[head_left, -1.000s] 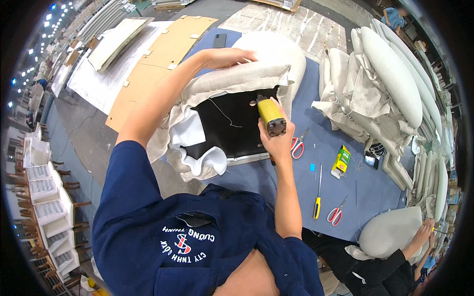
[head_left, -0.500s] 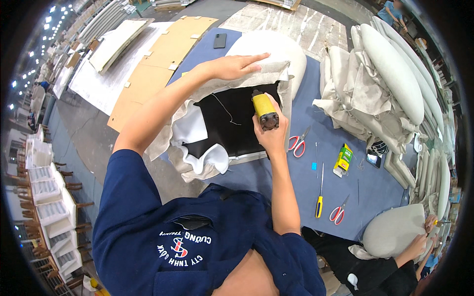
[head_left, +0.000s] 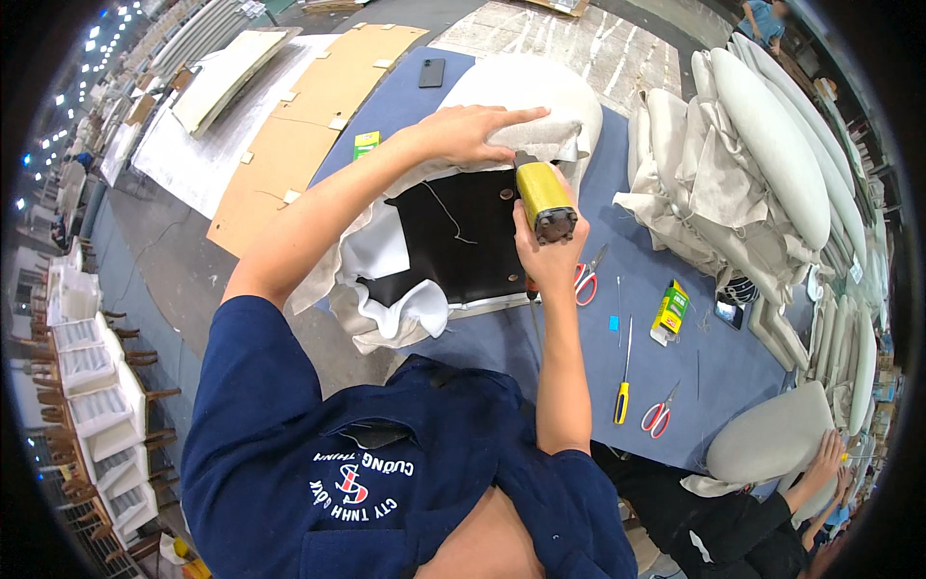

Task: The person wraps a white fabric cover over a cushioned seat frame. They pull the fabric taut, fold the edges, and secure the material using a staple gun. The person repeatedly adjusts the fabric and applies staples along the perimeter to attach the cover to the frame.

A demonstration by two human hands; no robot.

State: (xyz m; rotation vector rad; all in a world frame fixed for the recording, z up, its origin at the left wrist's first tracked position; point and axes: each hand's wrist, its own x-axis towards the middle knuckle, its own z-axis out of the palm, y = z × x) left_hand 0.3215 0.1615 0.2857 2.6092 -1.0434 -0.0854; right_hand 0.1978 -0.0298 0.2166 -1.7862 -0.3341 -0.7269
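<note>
Low in the middle of the frame, your right hand is wrapped tight around the yellow stapler, fingers closed on its grip, with the nose aimed up at the folded cloth edge. The seat pad lies upside down just left of centre on the blue table, its black underside showing. The pale fabric at the lower left of the pad hangs in loose, bunched folds, so that side looks not yet fastened; I judge the work to be part way, with the top edge in hand and the lower left and left edges left to do. Whether staples already sit along any edge is too small to tell. Just above the stapler, your left hand lies flat with fingers stretched out together, pressing the fabric down over the pad's top rim. To the right of your forearm lie red scissors, a yellow screwdriver, a second pair of scissors and a small yellow-green box. Farther off, at the right, finished cushions are stacked, and a phone rests near the top.
</note>
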